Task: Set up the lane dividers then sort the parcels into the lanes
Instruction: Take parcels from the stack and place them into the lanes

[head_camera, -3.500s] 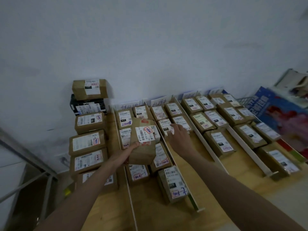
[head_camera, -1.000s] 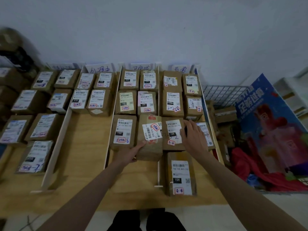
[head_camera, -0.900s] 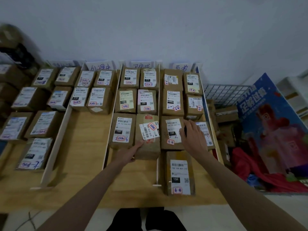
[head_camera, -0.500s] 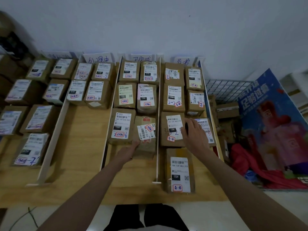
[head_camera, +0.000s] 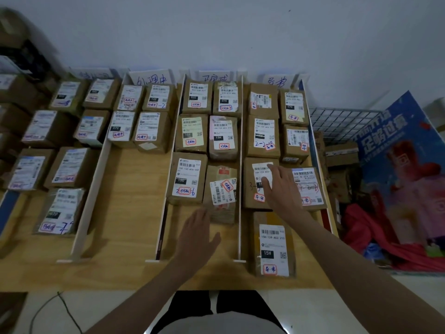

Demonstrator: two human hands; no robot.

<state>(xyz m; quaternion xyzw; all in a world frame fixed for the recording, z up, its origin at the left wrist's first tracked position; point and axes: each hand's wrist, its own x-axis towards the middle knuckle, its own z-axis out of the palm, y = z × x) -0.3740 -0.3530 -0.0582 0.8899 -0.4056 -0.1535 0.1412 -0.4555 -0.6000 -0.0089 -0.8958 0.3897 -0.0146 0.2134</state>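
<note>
White lane dividers [head_camera: 240, 165] run front to back across a wooden table [head_camera: 125, 213], and brown labelled parcels fill the lanes between them. A brown parcel with a skewed white label [head_camera: 222, 191] lies flat in the third lane, beside another parcel [head_camera: 187, 179]. My left hand [head_camera: 197, 237] hovers just in front of it with fingers straight, holding nothing. My right hand [head_camera: 281, 191] rests flat with spread fingers on a parcel [head_camera: 252, 184] in the rightmost lane. In front of that hand lies one more parcel [head_camera: 273, 247].
Handwritten paper signs [head_camera: 151, 78] stand at the back of the lanes against the white wall. A wire basket [head_camera: 342, 121] and a blue poster [head_camera: 397, 150] sit right of the table, with red cloth [head_camera: 361, 227] below. More parcels [head_camera: 60, 210] fill the left lanes.
My left hand set the skewed-label parcel down in the third lane and let go, drawing back slightly. The view swung from the left lanes to the right ones. My right hand stayed on its parcel.
</note>
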